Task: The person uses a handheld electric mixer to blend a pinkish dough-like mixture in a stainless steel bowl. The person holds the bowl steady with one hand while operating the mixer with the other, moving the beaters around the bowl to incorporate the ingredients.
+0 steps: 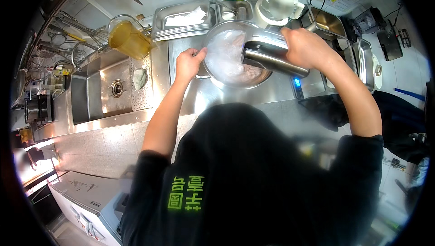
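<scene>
In front of me stands a large round metal bowl [268, 76] on the steel counter. Its contents [224, 55] look white and hazy, with pinkish lumps at the lower right; I cannot tell what they are. My left hand [189, 63] grips the bowl's left edge, thumb at the rim. My right hand [304, 47] is wrapped around a shiny metal kitchen implement [275, 62], tilted over the bowl's right half. It has a dark, rounded lower body, and its exact kind is unclear. Its far end hides part of the contents.
At left are a sink [117, 106], a yellow plastic jug [131, 42] and hanging whisks [78, 55]. Stacked steel trays [180, 32] and a kettle-like appliance [280, 3] stand behind the bowl. A digital scale [307, 84] lies at right. Another person's dark clothing [394, 123] appears far right.
</scene>
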